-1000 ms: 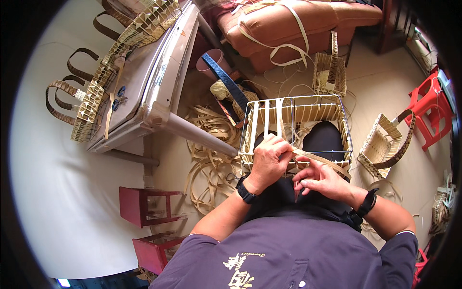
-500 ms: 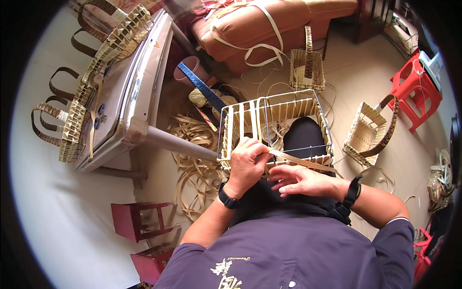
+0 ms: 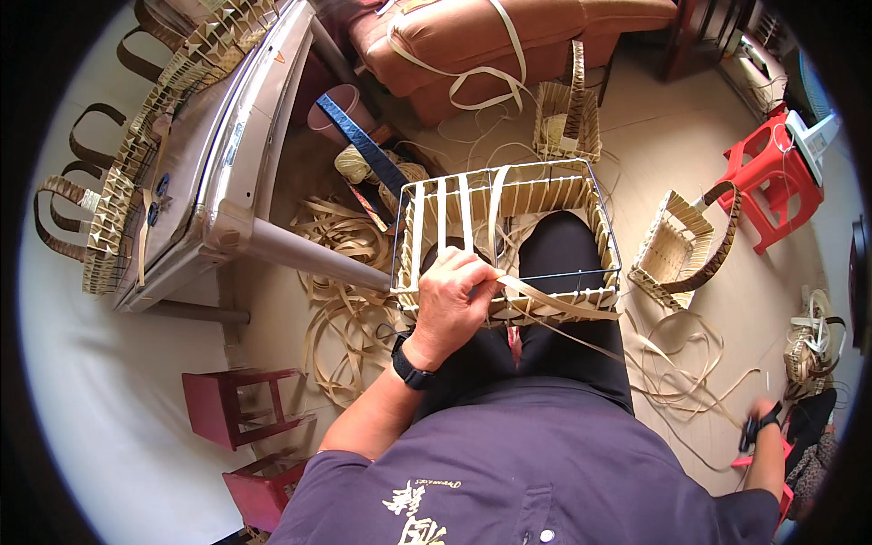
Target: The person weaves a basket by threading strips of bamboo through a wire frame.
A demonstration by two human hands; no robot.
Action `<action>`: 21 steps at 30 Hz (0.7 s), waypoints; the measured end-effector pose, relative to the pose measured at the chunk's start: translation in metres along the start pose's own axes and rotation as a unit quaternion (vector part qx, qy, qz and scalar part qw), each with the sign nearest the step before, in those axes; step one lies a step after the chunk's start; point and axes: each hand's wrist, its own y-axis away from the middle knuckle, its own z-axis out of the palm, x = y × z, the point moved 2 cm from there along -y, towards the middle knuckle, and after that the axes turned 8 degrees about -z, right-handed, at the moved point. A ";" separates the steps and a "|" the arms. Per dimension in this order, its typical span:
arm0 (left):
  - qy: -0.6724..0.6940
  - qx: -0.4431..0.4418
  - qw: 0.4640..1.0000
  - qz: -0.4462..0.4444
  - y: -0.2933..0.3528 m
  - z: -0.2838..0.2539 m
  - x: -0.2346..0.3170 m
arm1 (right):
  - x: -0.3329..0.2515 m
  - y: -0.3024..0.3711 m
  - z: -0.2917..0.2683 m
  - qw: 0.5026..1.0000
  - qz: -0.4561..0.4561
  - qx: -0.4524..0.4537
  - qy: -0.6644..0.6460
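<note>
A wire-framed basket (image 3: 601,213) with woven tan sides rests on my lap, one knee showing through it. Several pale flat strips (image 3: 442,213) cross its left half. My left hand (image 3: 454,295) is closed at the near rim, pinching a tan weaving strip (image 3: 545,300) whose loose length trails right over the rim. Far out to the lower right, my right hand (image 3: 763,413) reaches down beside a red plastic stool (image 3: 747,460); motion blurs its fingers, so whether it holds anything is unclear.
Tan strips (image 3: 336,318) lie heaped on the floor at left, beside a table (image 3: 227,213) bearing several handled baskets (image 3: 118,209). Finished-looking baskets (image 3: 672,250) stand right and beyond. A red stool (image 3: 772,173) is at far right, small dark red stools (image 3: 232,409) lower left.
My right hand has left the basket's near rim and swung out to the lower right. My left hand keeps its pinch on the strip. The view has shifted slightly.
</note>
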 end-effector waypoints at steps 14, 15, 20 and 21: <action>-0.011 -0.001 1.000 0.017 -0.010 0.009 0.001 | -0.290 -0.059 -0.456 0.670 -0.382 0.047 -0.634; -0.021 0.002 1.000 0.022 -0.009 0.005 -0.001 | -0.304 -0.069 -0.469 0.651 -0.396 0.008 -0.648; -0.039 0.008 0.999 0.000 -0.002 -0.003 0.001 | -0.263 -0.091 -0.423 0.645 -0.344 -0.055 -0.680; -0.036 0.010 0.999 0.006 -0.002 -0.002 0.001 | -0.237 -0.091 -0.399 0.621 -0.357 -0.029 -0.698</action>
